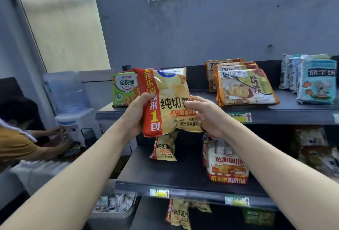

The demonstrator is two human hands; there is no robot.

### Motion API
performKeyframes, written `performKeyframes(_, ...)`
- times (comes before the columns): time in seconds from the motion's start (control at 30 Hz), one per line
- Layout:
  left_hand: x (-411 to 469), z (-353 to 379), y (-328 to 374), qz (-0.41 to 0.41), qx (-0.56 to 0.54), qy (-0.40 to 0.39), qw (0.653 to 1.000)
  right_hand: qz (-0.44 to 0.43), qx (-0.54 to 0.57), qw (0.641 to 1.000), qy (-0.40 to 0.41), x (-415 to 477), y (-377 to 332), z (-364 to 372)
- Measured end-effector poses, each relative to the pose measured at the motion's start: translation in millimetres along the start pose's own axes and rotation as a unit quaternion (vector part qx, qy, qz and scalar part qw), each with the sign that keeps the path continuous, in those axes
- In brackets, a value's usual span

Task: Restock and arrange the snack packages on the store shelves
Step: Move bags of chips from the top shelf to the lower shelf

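A yellow potato chip bag [169, 90] with a red side band is held upright in front of the top shelf [286, 115]. My left hand [136, 114] grips its left edge and my right hand [205, 116] grips its right edge. A smaller bag of the same chips [164, 149] stands on the middle shelf [183, 178], just below the held one. A third chip bag [177, 213] stands on the shelf beneath that.
On the top shelf stand a green ring-snack pack [122, 90], orange walnut biscuit packs [244, 86] and blue bear biscuit packs [313, 81]. A white and orange pastry bag [226, 163] stands on the middle shelf. A water dispenser [72, 108] and a crouching person [20, 138] are at left. A wire basket [113, 209] sits low.
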State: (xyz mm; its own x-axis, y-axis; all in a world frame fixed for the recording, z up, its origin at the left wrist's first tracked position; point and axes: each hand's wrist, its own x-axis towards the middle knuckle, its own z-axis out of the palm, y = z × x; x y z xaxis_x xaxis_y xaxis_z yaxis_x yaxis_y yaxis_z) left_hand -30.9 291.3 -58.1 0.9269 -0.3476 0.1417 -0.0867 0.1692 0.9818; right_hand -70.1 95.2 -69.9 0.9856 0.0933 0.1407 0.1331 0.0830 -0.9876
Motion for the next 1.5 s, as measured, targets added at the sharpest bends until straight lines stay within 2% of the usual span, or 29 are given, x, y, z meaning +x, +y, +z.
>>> performKeyframes(0.17,-10,-10,-3,-0.05,0.041,-0.007,0.998,0.039,-0.003,0.999,-0.028,-4,10,-2)
performKeyframes(0.3,-16,-34,-17,-0.061,0.095,-0.012,0.994,0.055,-0.047,0.996,-0.046,-10,27,0)
performKeyframes(0.43,-32,-68,-56,-0.152,0.146,-0.043,0.977,0.128,-0.124,0.979,-0.102,-19,77,7)
performKeyframes(0.5,-38,-79,-84,-0.189,0.167,-0.039,0.967,0.168,-0.165,0.967,-0.101,-20,108,15)
performKeyframes(0.7,-26,-89,-164,-0.206,0.257,-0.014,0.944,0.215,-0.221,0.951,-0.031,-1,178,36)
performKeyframes(0.87,16,-100,-196,-0.169,0.251,0.021,0.953,0.218,-0.225,0.949,0.026,41,205,38)
performKeyframes(1.03,68,-115,-216,-0.136,0.214,0.089,0.963,0.194,-0.214,0.954,0.08,90,216,39)
performKeyframes(1.23,124,-136,-237,-0.13,0.178,0.081,0.972,0.202,-0.213,0.946,0.137,146,244,41)
performKeyframes(1.5,162,-154,-270,-0.181,0.146,0.035,0.972,0.247,-0.177,0.936,0.179,190,286,40)
